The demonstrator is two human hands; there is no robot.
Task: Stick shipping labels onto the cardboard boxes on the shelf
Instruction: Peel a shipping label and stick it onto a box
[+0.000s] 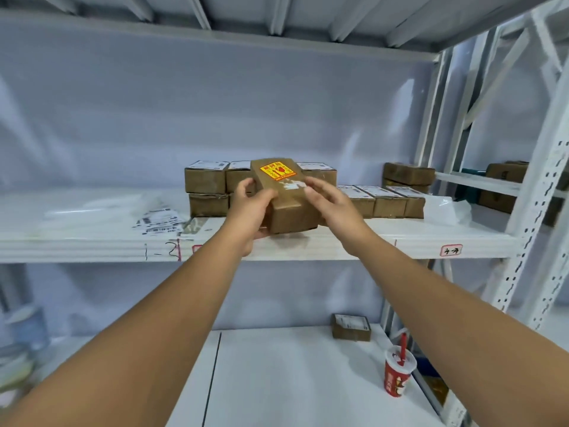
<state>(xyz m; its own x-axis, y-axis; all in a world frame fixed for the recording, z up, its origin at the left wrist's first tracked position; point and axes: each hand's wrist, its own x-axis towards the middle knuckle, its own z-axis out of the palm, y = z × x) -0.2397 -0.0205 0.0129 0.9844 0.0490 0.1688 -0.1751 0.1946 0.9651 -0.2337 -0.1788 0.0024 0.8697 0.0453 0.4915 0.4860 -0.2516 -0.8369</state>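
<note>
Head view: a cardboard box held between both hands at the shelf.
The left hand grips the box's left side, fingers curled round its edge; the right hand lies with loosely extended fingers against the top right edge, beside a torn white patch. The box is tilted over the shelf front, a yellow-and-red sticker on its top face. Stacked boxes stand behind; label sheets lie to the left.

The held box hid part of the stacked boxes behind it and the left hand's fingertips beneath. Print on the label sheets was blurred; both forearms ran off the bottom edge.
</note>
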